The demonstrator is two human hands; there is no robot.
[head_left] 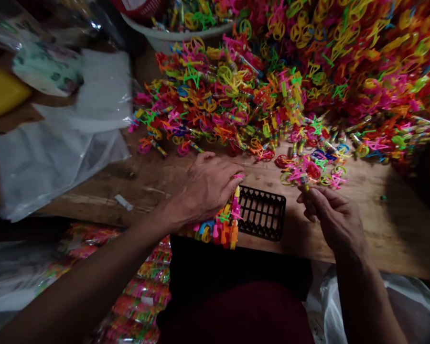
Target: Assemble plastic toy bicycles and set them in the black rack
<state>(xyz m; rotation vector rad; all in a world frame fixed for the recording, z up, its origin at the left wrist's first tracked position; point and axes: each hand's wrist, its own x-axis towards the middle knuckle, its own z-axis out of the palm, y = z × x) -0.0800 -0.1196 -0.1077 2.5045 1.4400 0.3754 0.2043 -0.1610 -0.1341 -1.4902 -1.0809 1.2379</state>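
Observation:
A black slotted rack [261, 212] lies at the table's front edge. Small bright plastic toys [224, 224] stand in rows at its left end. Over those toys is my left hand [209, 184], its fingers curled down and closed at the rack; a bit of pink plastic shows by the thumb, but the fingertips are mostly hidden. To the right of the rack, my right hand [333, 215] pinches the end of a small toy with a striped tube [304, 181] between thumb and fingers. Just beyond it lies a loose cluster of similar toys [313, 167].
A large heap of multicoloured toys [229, 91] covers the back of the table. Behind it stands a pale tub [157, 37] with more. Clear plastic bags [57, 157] lie at left, beside a paper scrap [123, 202]. Packed bags [136, 296] sit below the table edge.

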